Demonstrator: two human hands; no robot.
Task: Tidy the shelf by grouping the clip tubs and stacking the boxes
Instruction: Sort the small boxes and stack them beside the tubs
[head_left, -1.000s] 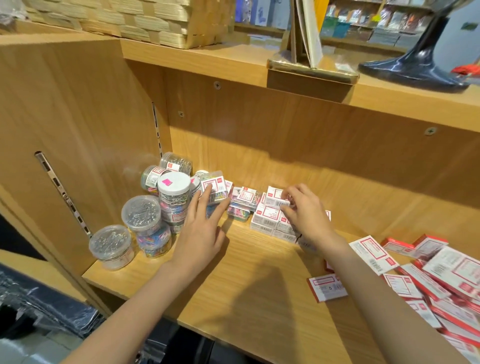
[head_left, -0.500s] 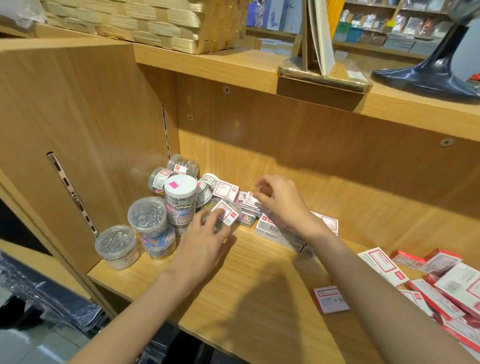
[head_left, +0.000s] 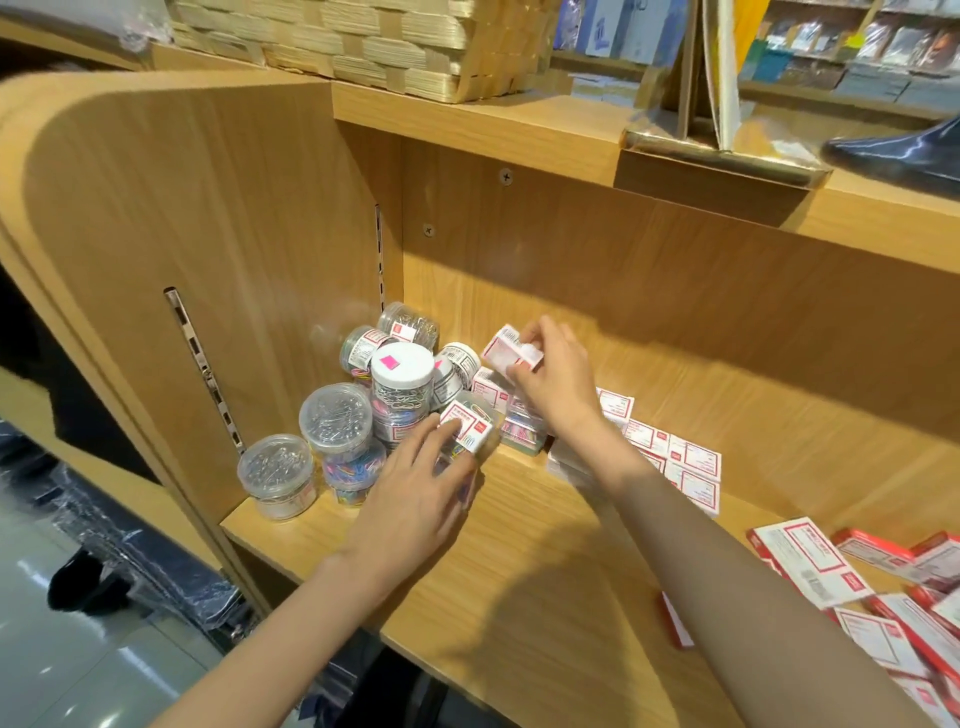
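Several round clear clip tubs (head_left: 337, 415) are bunched in the shelf's back left corner, one with a white lid and pink sticker (head_left: 401, 364). My left hand (head_left: 415, 488) grips a clear box of coloured clips (head_left: 467, 431) just right of the tubs. Above the shelf, my right hand (head_left: 556, 384) holds up a small white-and-red box (head_left: 506, 351). More small white-and-red boxes (head_left: 691, 467) lie in low stacks behind my right forearm.
A wooden shelf board (head_left: 519, 571) carries everything, closed by a side panel (head_left: 208, 260) at left. Larger red-and-white boxes (head_left: 810, 566) lie scattered at the right. A woven basket (head_left: 363, 41) and a dark stand (head_left: 898, 150) sit on the board above.
My right hand has moved left from the low stacks and lifted a small white-and-red box. My left hand has closed on the clear clip box beside the tubs. The camera has moved closer.
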